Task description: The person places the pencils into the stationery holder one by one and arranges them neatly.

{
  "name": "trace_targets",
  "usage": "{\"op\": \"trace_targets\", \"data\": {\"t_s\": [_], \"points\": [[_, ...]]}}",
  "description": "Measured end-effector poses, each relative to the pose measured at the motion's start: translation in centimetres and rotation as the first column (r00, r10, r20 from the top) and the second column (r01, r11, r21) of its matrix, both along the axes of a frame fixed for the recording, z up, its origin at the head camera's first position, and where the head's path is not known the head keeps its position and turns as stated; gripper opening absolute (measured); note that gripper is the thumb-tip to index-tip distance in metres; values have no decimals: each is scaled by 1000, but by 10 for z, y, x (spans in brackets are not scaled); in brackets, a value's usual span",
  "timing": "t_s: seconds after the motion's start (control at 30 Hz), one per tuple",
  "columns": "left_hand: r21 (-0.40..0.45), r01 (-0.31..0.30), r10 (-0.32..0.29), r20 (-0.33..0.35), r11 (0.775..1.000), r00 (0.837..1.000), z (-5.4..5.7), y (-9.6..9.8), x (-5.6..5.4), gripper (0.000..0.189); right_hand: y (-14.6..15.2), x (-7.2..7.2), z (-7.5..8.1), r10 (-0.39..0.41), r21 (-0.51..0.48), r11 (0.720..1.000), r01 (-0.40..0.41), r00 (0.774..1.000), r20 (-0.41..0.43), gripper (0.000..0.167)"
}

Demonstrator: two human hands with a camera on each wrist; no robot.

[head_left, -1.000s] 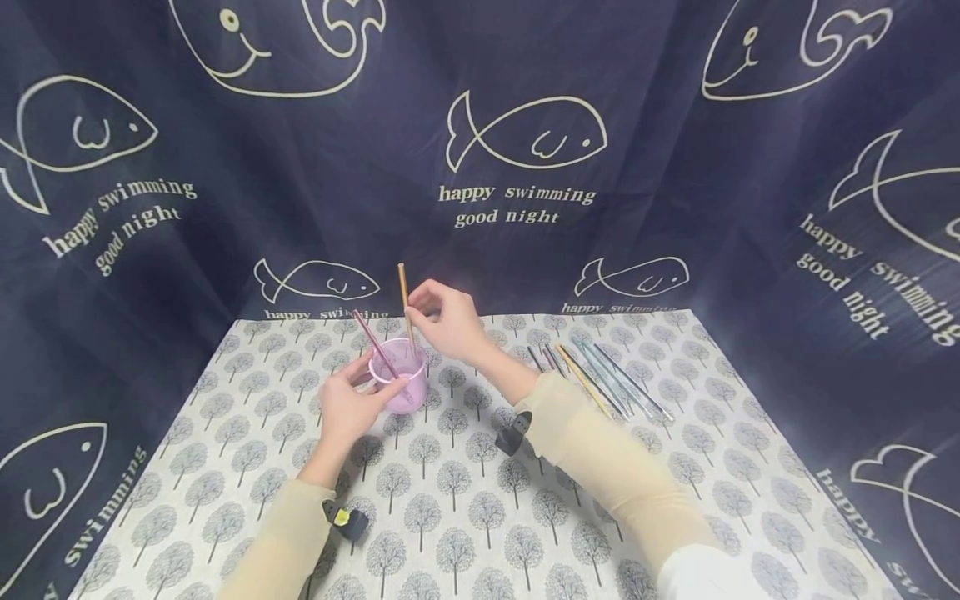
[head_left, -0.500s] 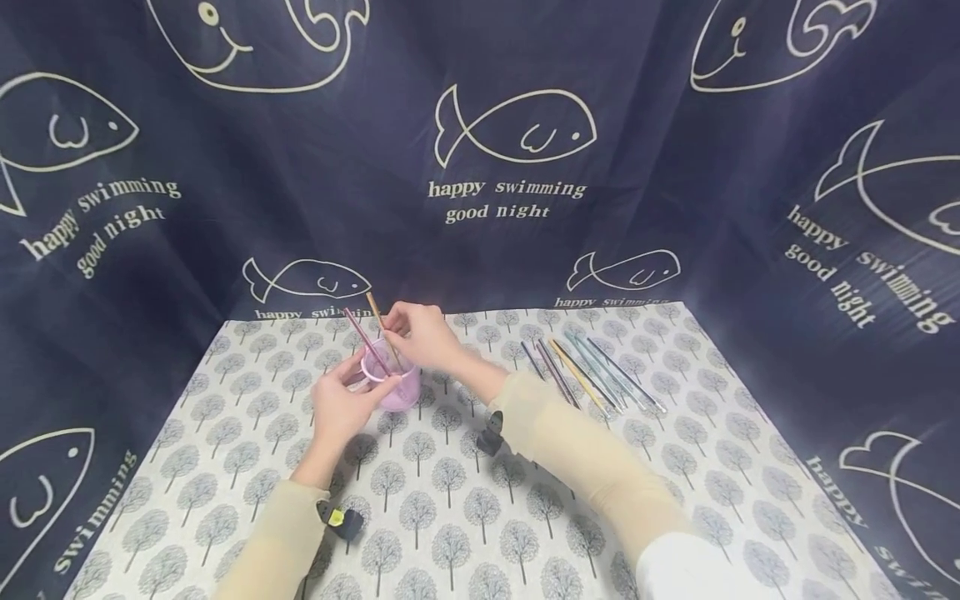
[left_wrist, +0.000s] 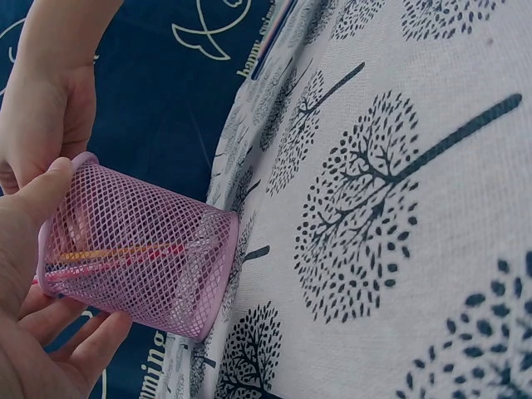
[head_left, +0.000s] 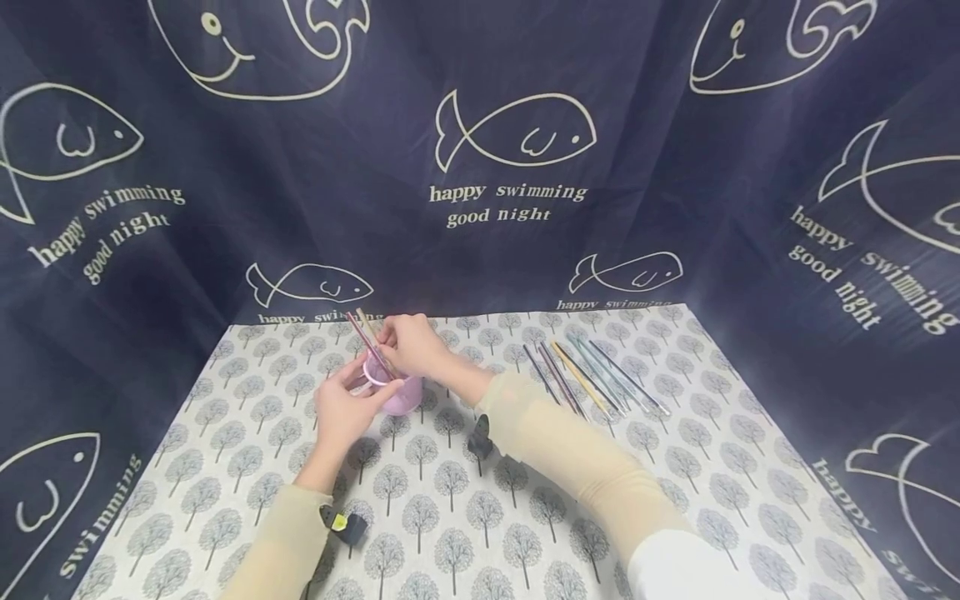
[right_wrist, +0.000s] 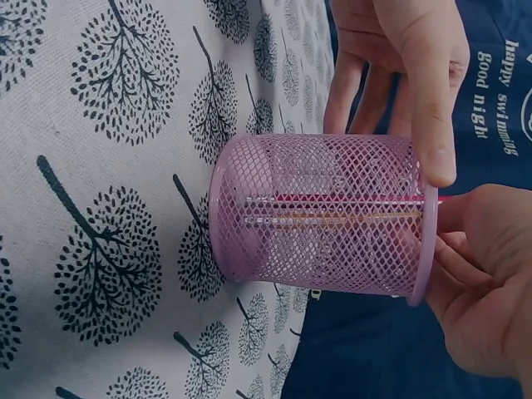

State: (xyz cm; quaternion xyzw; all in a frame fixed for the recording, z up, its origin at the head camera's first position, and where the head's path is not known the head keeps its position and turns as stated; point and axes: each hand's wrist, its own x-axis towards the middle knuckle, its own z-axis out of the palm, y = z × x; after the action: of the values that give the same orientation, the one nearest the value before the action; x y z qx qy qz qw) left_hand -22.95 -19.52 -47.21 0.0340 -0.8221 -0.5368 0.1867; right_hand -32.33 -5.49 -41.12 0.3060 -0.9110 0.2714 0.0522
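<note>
A pink mesh pen holder [head_left: 405, 402] stands upright on the table. My left hand [head_left: 347, 407] grips it near the rim, thumb on the near side and fingers round the other. My right hand [head_left: 416, 346] is at the mouth of the holder, its fingertips reaching just inside the rim and pinching a gold pencil [head_left: 362, 317]. Through the mesh in the right wrist view, the gold pencil [right_wrist: 357, 218] runs down inside, close beside a dark pink pencil [right_wrist: 357, 199]. Both lean toward the back left in the head view. The right fingertips are partly hidden by the mesh.
Several loose pencils [head_left: 585, 375] lie side by side on the right of the table, blue, yellow and dark ones among them. A tree-print cloth [head_left: 450, 517] covers the table. Behind it hangs a dark blue curtain [head_left: 517, 267] with fish drawings.
My right hand has lowered the gold pencil into the pen holder and moved left, so the pencil now leans next to the dark pink one. The left hand keeps its grip.
</note>
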Motion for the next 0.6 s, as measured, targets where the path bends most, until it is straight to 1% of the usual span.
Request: {"op": "trace_targets", "data": {"t_s": [0.17,0.27,0.37,0.43,0.6], "points": [[3,0,0,-12,1000,1000,-1,0,0,79,-4,-1,1,-30,39,999,31,999,-31,7],[9,-1,1,-13,1000,1000,-1,0,0,79,-4,-1,2,-34,34,999,34,999,-17,7],[13,4,-4,-14,1000,1000,-1,0,0,79,0,-3,6,-30,15,999,30,999,-21,6],[11,5,-5,-14,1000,1000,-2,0,0,79,4,-3,10,-27,-7,1000,27,999,-22,6],[6,0,0,-20,1000,1000,0,0,0,79,20,-6,30,-45,-69,997,44,999,-7,6]]}}
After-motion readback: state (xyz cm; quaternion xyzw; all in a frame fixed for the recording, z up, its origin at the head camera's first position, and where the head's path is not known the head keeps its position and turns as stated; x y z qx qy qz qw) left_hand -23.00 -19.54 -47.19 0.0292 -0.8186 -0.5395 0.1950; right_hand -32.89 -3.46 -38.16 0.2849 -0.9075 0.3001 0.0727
